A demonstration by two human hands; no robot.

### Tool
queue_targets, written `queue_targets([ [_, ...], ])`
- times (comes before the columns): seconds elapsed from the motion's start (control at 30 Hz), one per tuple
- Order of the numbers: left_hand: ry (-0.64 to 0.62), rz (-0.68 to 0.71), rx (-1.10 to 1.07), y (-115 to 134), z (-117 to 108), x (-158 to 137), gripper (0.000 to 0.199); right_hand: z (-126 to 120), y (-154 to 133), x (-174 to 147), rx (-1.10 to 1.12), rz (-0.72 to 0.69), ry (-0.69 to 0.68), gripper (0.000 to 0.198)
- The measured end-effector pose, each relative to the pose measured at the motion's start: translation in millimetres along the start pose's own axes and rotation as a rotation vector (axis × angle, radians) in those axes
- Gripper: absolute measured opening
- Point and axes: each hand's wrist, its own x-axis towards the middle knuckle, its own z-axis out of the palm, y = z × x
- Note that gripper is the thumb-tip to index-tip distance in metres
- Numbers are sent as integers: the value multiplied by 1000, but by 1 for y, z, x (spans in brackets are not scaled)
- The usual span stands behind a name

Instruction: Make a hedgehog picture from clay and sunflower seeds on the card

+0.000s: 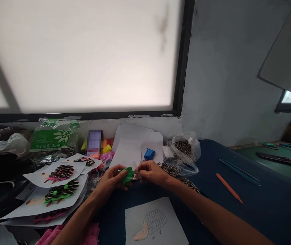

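Note:
My left hand (112,178) is closed on a bright green lump (128,175), which looks like modelling clay in clear film. Close beside it, my right hand (152,172) pinches what seems to be a clear plastic wrapper (136,170); its fingertips are partly hidden. Below both hands lies a white sheet (132,221) with a pencil-drawn hedgehog (155,219), whose face is covered in pale peach clay (141,233). A blue packet (149,154) rests on white paper just beyond my right hand. Striped sunflower seeds (171,168) are heaped by my right wrist.
Hedgehog pictures covered in seeds (61,173) are stacked at left, before a green seed bag (50,137). An open plastic bag of seeds (183,148) stands at back right. An orange clay tool (229,188) and blue tweezers-like tool (240,172) lie on the dark blue table (263,217).

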Motion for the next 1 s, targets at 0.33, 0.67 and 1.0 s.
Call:
queue_targets([
  [0.33,18,-14,2,-1,1,-1,58,-4,-2,-2,-8,-24,-25,7],
  [0.67,14,-11,-1,2,2,-3,49,-3,-1,-3,-16,-47,-85,9],
  [1.0,77,-44,-25,-3,-3,-1,51,-7,-3,-2,-2,-33,-139,18],
])
